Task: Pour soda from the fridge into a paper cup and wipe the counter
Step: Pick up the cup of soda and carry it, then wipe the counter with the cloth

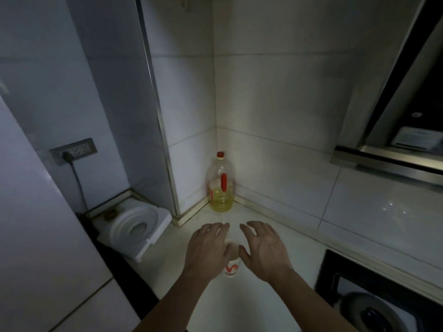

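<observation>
A white paper cup [232, 268] with a red mark stands upright on the pale counter [239, 303], between my two hands. My left hand [207, 250] hovers over the cup's left side, fingers spread, hiding part of the rim. My right hand [263, 248] is just right of the cup, fingers apart, holding nothing. Whether either hand touches the cup I cannot tell. No soda bottle is in my hands.
A clear bottle [220, 188] with yellow liquid, red cap and red handle stands in the tiled corner. White foam packing [136, 231] lies at the counter's left end. The white fridge [36, 212] is at left, a stove [374, 305] at right, a range hood [395, 149] above it.
</observation>
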`<state>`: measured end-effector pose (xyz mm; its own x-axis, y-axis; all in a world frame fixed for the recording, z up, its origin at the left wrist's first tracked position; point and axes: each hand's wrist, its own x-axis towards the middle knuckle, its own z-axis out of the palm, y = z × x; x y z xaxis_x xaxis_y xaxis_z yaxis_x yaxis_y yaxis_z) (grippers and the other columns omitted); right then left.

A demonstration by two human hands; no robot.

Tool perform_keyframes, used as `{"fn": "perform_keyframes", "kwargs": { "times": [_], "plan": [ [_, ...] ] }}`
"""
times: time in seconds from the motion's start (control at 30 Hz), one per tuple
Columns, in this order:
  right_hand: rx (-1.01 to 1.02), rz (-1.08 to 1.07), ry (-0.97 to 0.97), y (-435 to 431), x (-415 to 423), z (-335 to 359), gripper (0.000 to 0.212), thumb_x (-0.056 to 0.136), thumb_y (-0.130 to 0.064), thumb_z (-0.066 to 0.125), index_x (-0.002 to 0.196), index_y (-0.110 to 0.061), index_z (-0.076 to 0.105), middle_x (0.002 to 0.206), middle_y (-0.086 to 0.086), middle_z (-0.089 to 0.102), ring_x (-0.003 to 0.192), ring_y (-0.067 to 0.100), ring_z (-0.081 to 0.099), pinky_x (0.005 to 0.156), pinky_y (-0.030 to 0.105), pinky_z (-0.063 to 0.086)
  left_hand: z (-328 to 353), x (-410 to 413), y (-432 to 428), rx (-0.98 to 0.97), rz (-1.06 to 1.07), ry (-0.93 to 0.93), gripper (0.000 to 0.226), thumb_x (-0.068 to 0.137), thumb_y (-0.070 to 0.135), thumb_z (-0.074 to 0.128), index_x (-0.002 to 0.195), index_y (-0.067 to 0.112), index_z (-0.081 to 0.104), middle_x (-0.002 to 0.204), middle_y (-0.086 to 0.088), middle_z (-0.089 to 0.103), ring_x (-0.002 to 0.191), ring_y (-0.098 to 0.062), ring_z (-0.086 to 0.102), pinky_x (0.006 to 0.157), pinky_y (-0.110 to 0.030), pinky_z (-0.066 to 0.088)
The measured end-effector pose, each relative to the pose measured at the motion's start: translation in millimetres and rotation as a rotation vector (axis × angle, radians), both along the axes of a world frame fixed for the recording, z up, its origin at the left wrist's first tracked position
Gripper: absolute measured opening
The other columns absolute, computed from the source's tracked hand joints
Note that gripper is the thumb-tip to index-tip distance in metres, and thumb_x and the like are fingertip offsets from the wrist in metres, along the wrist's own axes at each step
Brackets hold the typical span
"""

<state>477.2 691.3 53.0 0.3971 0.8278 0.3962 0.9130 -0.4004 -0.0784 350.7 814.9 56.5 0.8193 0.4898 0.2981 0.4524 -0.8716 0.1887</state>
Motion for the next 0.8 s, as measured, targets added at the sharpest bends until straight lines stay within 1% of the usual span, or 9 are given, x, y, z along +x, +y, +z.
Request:
{"fn": "perform_keyframes", "kwargs": {
  "times": [0.07, 0.17, 0.27, 0.33, 0.47, 0.57, 0.67, 0.73, 0.8],
  "plan": [
    [-0.002, -0.007, 0.013, -8, -3, -5, 0.05, 0.074, -0.044, 0.066, 0.115, -0.016, 0.067, 0.111, 0.008, 0.068, 0.1, 0.026, 0.066, 0.089, 0.04, 0.055, -5, -2, -7, -0.008, 0.016, 0.039, 0.058, 0.094, 0.047, 0.053, 0.147, 0.024, 0.045, 0.145, 0.002, 0.053, 0.132, -0.017, 0.049, 0.108, -0.034, 0.039],
    [-0.002, -0.03, 0.043, -19, -4, -10, 0.05, 0.075, -0.043, 0.057, 0.116, -0.016, 0.066, 0.111, 0.008, 0.068, 0.1, 0.026, 0.065, 0.089, 0.04, 0.055, -13, -3, -15, 0.001, 0.025, 0.048, 0.054, 0.081, 0.045, 0.067, 0.13, 0.022, 0.063, 0.124, 0.001, 0.069, 0.111, -0.019, 0.064, 0.089, -0.036, 0.053],
    [-0.002, -0.044, 0.07, -28, 1, -16, 0.051, 0.077, -0.043, 0.059, 0.119, -0.015, 0.065, 0.114, 0.009, 0.067, 0.103, 0.028, 0.064, 0.092, 0.041, 0.054, -13, 1, -24, 0.001, 0.013, 0.04, 0.053, 0.073, 0.042, 0.071, 0.121, 0.021, 0.067, 0.114, 0.002, 0.072, 0.1, -0.019, 0.068, 0.08, -0.035, 0.056],
    [-0.008, -0.066, 0.08, -35, 2, -19, 0.051, 0.078, -0.043, 0.058, 0.121, -0.015, 0.064, 0.115, 0.01, 0.067, 0.104, 0.028, 0.064, 0.094, 0.042, 0.053, -14, 5, -29, 0.01, -0.009, 0.04, 0.052, 0.075, 0.042, 0.067, 0.122, 0.02, 0.067, 0.115, 0.001, 0.071, 0.102, -0.02, 0.067, 0.081, -0.035, 0.055],
    [0.015, -0.123, 0.097, -51, 4, -25, 0.051, 0.08, -0.043, 0.056, 0.122, -0.015, 0.063, 0.118, 0.01, 0.066, 0.108, 0.029, 0.062, 0.096, 0.043, 0.051, -19, 15, -41, 0.01, -0.066, 0.057, 0.053, 0.084, 0.044, 0.055, 0.132, 0.021, 0.061, 0.126, 0.0, 0.067, 0.113, -0.021, 0.061, 0.091, -0.037, 0.052],
    [0.014, -0.2, 0.098, -72, 2, -26, 0.051, 0.081, -0.043, 0.057, 0.123, -0.014, 0.063, 0.118, 0.011, 0.066, 0.108, 0.029, 0.062, 0.097, 0.043, 0.05, -18, 25, -52, 0.016, -0.144, 0.056, 0.054, 0.089, 0.045, 0.051, 0.137, 0.021, 0.056, 0.133, 0.001, 0.063, 0.12, -0.021, 0.057, 0.097, -0.037, 0.049],
    [0.016, -0.317, 0.105, -97, -2, -26, 0.05, 0.08, -0.042, 0.06, 0.121, -0.014, 0.064, 0.116, 0.011, 0.067, 0.105, 0.029, 0.064, 0.093, 0.042, 0.052, -21, 39, -64, -0.005, -0.253, 0.053, 0.054, 0.092, 0.045, 0.048, 0.141, 0.023, 0.051, 0.139, 0.003, 0.058, 0.126, -0.019, 0.053, 0.102, -0.036, 0.045],
    [0.017, -0.412, 0.123, -119, -9, -25, 0.05, 0.081, -0.042, 0.059, 0.121, -0.014, 0.064, 0.116, 0.011, 0.067, 0.105, 0.029, 0.063, 0.092, 0.042, 0.052, -23, 48, -77, -0.027, -0.344, 0.049, 0.054, 0.094, 0.045, 0.05, 0.143, 0.023, 0.049, 0.141, 0.004, 0.056, 0.129, -0.019, 0.05, 0.105, -0.036, 0.043],
    [0.005, -0.515, 0.129, -142, -19, -25, 0.05, 0.083, -0.043, 0.056, 0.124, -0.014, 0.062, 0.116, 0.01, 0.066, 0.106, 0.029, 0.062, 0.093, 0.042, 0.051, -24, 57, -95, -0.041, -0.443, 0.034, 0.053, 0.092, 0.043, 0.052, 0.141, 0.022, 0.052, 0.138, 0.003, 0.059, 0.126, -0.02, 0.052, 0.102, -0.037, 0.045]
  ]
}}
